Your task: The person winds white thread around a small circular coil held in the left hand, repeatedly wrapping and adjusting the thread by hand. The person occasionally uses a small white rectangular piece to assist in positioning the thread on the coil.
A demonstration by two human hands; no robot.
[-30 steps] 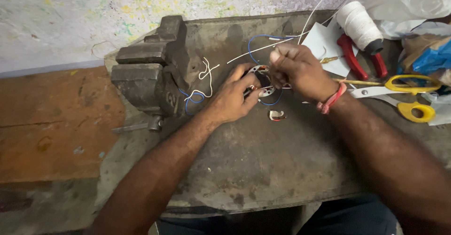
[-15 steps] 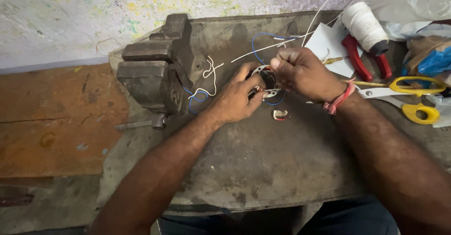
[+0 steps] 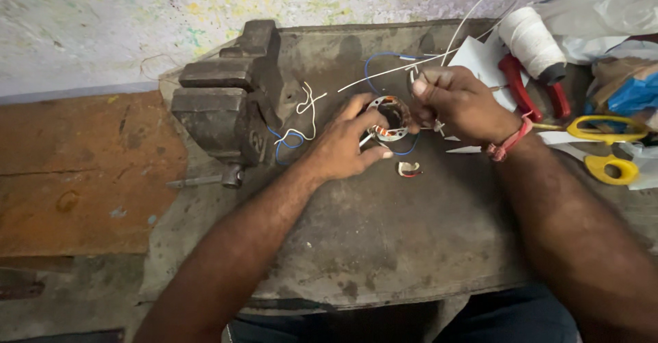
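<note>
Left hand now sits a little lower on the ring-shaped coil, thumb stretched over its top edge, fingers cupping it from below. Right hand pinches higher at the coil's right rim, lifting the white wire more taut. The whole view has drifted slightly right and down.

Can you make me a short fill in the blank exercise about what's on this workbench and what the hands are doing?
1. The left hand steadies a small ring-shaped motor stator wound with ____ wire.
2. The right hand pinches a thin ____ cord.
3. The scissors have ____ handles.
4. At the bench's left end stands a heavy metal ____.

Missing words: copper; white; yellow; vise
</note>
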